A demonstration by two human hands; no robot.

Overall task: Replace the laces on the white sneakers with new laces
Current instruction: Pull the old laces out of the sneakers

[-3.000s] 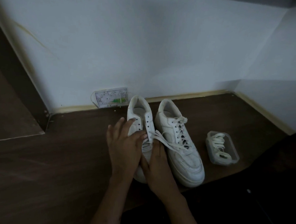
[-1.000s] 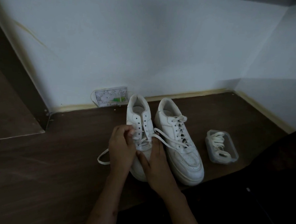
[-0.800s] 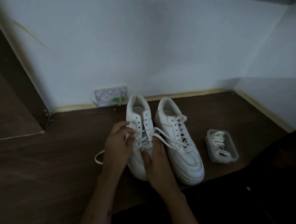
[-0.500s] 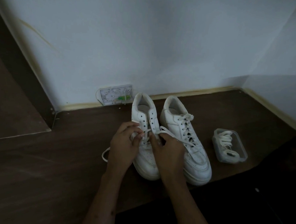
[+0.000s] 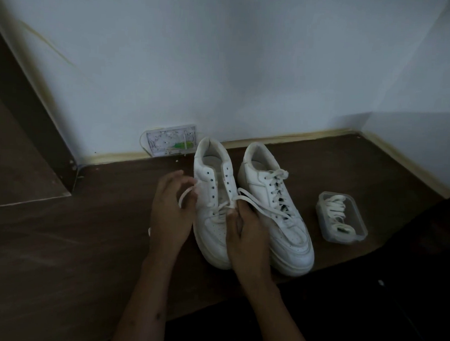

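Left hand (image 5: pixel 170 214) pinching a loose lace (image 5: pixel 187 194) beside the left sneaker (image 5: pixel 212 208), right hand (image 5: pixel 249 239) fingers curled on its lacing, right sneaker (image 5: pixel 274 206) laced, boxed new laces (image 5: pixel 340 218) nearby

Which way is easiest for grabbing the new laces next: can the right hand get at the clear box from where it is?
Probably yes. The clear box sits open-topped on the right, beyond the laced sneaker, nothing covering it. But the right hand pinches the old lace and must let go.

No text, brand or number can be read. The pale plate (image 5: pixel 170 140) on the wall, beyond the left hand (image 5: pixel 170 214), carries faint markings and a green patch, perhaps print, too dim and small to make out.
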